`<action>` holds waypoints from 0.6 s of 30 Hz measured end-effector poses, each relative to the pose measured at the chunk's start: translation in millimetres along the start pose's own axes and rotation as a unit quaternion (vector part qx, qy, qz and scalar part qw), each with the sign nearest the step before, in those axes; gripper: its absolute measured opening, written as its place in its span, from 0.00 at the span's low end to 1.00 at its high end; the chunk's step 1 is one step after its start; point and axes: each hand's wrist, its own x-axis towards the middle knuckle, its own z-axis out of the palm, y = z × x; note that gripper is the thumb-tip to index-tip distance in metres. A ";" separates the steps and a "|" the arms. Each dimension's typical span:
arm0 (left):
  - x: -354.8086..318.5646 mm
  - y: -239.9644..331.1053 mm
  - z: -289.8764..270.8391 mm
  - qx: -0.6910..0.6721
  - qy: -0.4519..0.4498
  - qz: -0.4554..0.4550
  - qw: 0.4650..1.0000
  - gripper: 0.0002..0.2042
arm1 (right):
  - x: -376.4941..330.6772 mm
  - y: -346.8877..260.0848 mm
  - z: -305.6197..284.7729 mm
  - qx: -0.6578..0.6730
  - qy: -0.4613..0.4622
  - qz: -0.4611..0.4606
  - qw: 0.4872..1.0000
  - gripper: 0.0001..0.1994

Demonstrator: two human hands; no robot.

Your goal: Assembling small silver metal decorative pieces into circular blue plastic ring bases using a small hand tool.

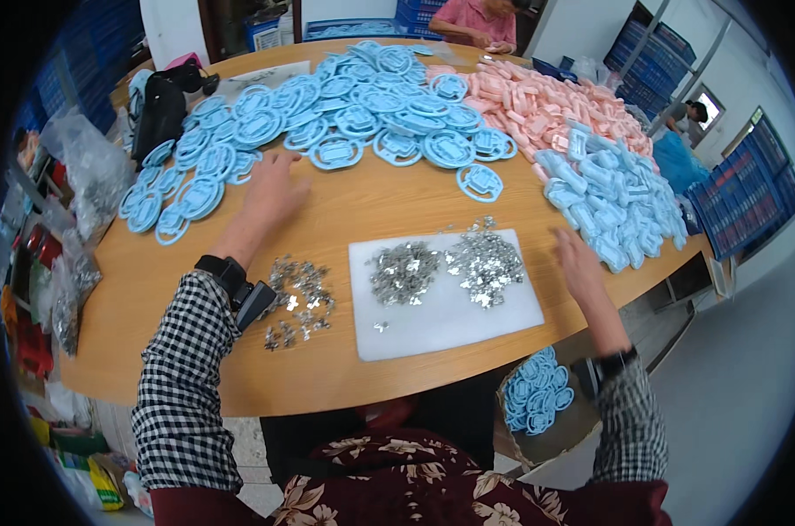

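Head view: on the left of the round wooden desk (345, 210), the left hand (274, 188) lies spread and empty at the near edge of the glossy blue oval plastic frames (327, 123). Small shiny metal clips (441, 267) heap on a white mat (450, 316) within easy reach. Rightward, the right hand (577, 259) hovers open, empty, beside chunky pale-blue plastic pieces (612, 197).

One round wooden table (345, 210) carries one white mat (467, 320) at lower centre. Three piles of plastic parts lie across the top of the frame: blue rings (327, 123) too many to count, pink pieces (546, 105), and pale blue pieces (612, 197) at right. Three heaps of small metal bits (406, 272) sit low: two on the mat, one left of it.
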 end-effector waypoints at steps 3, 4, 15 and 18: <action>30.6 38.1 28.9 -0.026 -0.020 0.037 0.999 0.33 | 72.9 -18.7 16.8 0.009 -0.002 -0.110 0.994 0.23; 38.1 48.4 36.4 -0.028 -0.020 0.044 0.998 0.36 | 90.5 -28.0 22.9 0.019 0.000 -0.120 0.993 0.25; 105.7 79.3 78.1 0.022 -0.126 -0.014 0.992 0.50 | 234.8 -111.4 57.6 -0.011 -0.128 -0.189 0.973 0.37; 118.3 89.7 86.8 0.036 -0.153 -0.044 0.987 0.46 | 273.6 -99.1 72.8 -0.021 -0.154 -0.172 0.973 0.39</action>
